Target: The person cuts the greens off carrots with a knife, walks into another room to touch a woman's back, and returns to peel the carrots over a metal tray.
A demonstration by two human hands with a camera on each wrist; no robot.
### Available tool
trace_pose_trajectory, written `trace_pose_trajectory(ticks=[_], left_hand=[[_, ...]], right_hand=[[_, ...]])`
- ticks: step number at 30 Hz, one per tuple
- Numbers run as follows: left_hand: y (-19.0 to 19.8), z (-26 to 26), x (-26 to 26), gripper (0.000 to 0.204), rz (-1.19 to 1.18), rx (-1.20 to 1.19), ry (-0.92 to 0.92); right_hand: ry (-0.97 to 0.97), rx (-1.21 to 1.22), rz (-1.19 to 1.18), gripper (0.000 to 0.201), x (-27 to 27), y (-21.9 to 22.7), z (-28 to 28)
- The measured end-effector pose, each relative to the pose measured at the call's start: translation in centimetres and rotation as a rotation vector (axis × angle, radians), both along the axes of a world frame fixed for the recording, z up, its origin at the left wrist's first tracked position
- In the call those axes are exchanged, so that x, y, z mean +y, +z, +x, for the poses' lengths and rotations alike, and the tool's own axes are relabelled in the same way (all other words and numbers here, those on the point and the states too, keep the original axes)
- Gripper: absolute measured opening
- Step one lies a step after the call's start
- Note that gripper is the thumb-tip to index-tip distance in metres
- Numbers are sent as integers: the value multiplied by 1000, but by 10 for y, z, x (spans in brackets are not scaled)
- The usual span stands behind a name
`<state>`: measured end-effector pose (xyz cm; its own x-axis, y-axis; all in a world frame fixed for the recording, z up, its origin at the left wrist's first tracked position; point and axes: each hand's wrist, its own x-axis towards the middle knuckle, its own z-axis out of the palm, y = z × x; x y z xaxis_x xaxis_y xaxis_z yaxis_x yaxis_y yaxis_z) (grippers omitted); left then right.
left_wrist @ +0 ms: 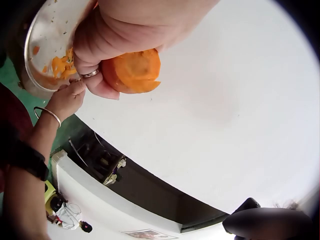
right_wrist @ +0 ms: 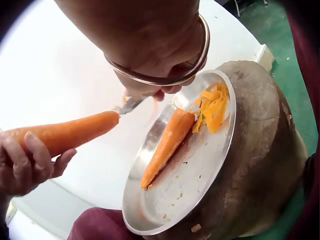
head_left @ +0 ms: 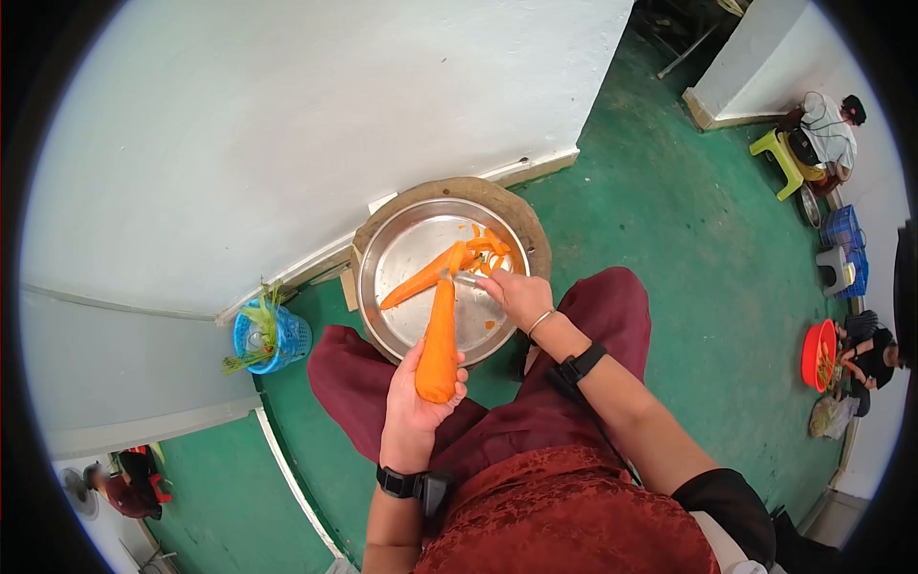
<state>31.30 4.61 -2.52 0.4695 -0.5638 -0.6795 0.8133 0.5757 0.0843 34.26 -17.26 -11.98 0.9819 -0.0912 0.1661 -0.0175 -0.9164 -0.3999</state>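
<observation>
My left hand grips a thick orange carrot by its wide end, its narrow end pointing away over the pan. In my right hand is a metal peeler, mostly hidden by the fingers in the right wrist view. Its head sits right at the carrot's narrow tip. Below them, a round steel pan holds a second carrot and a heap of orange peelings. The left wrist view shows the held carrot's blunt end beyond my ringed finger.
The pan stands on a wooden stump against a white wall. A blue basket with green leaves stands to the left. Far right are seated people, a yellow-green stool and a red basin on the green floor.
</observation>
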Motion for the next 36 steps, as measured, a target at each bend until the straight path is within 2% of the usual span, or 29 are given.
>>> trace_pose_trajectory(ticks=[6, 9, 15, 18, 21, 25, 28, 31, 36], left_hand=[[4, -7, 4, 36, -4, -35, -35], [-2, -6, 7, 36, 26, -56, -40], [1, -7, 5, 36, 75, -88, -66], [6, -7, 3, 36, 97, -98, -74], [6, -8, 3, 36, 103, -95, -83], [2, -11, 5, 37, 159, -72, -87], [15, -16, 5, 38, 152, -173, -126], [19, -18, 8, 38, 248, -246, -111], [22, -15, 9, 40, 401, -389, -152]], right_hand=[[-105, 188, 136, 42, -15, 2, -1], [-101, 160, 143, 42, -11, 11, -7], [59, 49, 108, 42, 4, 27, -11], [60, 1, 128, 41, 8, 24, -9], [44, 53, 131, 43, 4, 17, -5], [20, 239, 148, 47, 3, 14, -1], [-67, 358, 145, 49, -5, 1, 3], [-112, 408, 208, 50, -18, -3, 0], [-146, 343, 280, 48, -17, 22, -2]])
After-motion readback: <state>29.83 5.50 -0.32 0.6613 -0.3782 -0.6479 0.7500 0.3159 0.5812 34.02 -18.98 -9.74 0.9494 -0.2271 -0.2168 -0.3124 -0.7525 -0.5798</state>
